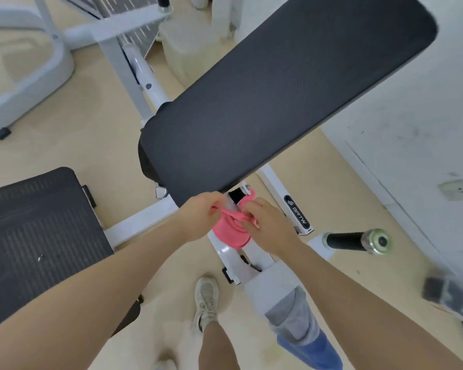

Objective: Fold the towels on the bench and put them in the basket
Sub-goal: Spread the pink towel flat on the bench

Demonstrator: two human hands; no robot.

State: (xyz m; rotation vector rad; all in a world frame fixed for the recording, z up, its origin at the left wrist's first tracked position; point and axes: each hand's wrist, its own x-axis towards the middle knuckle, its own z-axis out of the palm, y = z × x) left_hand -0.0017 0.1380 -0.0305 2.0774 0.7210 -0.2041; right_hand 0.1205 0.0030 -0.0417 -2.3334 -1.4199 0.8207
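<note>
Both hands pinch the pink towel [231, 231] in the air, just off the bench [278, 97] pad's 6 o'clock edge: left hand [201, 212] at 9 o'clock, right hand [265, 225] at 3. The bunched cloth may fold crooked or slip floorward. No basket shows.

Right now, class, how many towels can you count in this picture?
1. A pink towel hangs bunched between the left hand and right hand, just below the near edge of the black bench pad. Others may lie out of view; no basket shows.
</note>
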